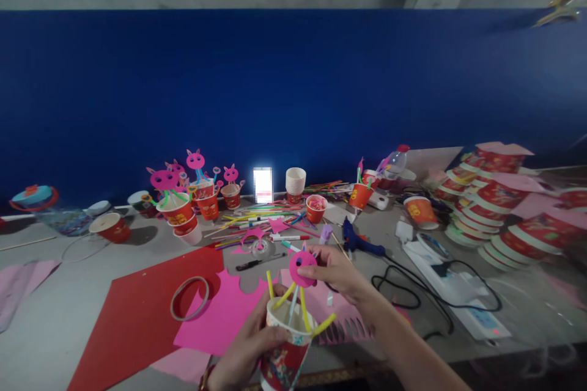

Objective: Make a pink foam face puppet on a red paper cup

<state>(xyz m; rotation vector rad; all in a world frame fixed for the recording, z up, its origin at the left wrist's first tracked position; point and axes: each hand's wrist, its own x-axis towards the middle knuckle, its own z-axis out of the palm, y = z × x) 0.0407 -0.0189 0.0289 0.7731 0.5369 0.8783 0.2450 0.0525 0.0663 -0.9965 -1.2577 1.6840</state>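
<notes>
Cup (285,361) and disc (301,267) occupy the two hands in the head view, near the front edge of the desk (36,296). The left hand (251,342) is wrapped round the cup, thumb across its front, tilting it slightly. The right hand (337,270) pinches the pink, eared disc between thumb and fingers, just above the cup's mouth. Yellow straws (306,313) stick up and out of the cup, and a pale stem (292,308) rises from it toward the disc; whether the two join, I cannot tell. Left of the cup lie a pink sheet (215,321) and a red sheet (131,324), with a ring (173,304) resting over both. Behind the cup is a pen (250,264). Behind it to the right lies a glue gun (355,239); farther right of the cup are a power strip (458,293) and stacked bowls (495,204).
</notes>
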